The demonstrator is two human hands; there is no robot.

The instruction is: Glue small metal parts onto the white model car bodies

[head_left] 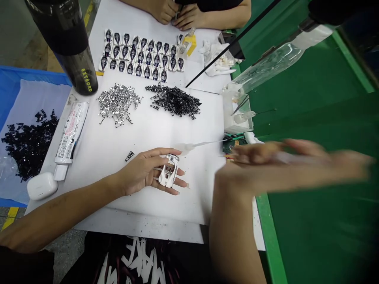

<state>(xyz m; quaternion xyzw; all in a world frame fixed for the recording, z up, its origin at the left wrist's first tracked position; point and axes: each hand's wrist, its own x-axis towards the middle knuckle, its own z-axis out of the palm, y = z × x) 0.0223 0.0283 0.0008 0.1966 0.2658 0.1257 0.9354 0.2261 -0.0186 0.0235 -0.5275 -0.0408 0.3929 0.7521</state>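
Note:
My left hand (pixel 145 171) lies on a white paper sheet (pixel 142 209), its fingers curled around a small white model car body (pixel 169 170). My right hand (pixel 266 159) is blurred by motion above the edge of the green workbench (pixel 319 221). Something pale may be in it, but the blur hides this. A thin stick with a white tapered tip (pixel 201 144) lies between my hands. Close to my left hand is a small black part (pixel 129 156).
Piles of silver parts (pixel 117 103) and black parts (pixel 173 100) lie on the sheet, below rows of dark decals (pixel 139 53). A co-worker's hands (pixel 177 14) rest opposite. A glue tube (pixel 71 132), dark bottle (pixel 71 47) and blue-lined bin (pixel 29 144) stand left.

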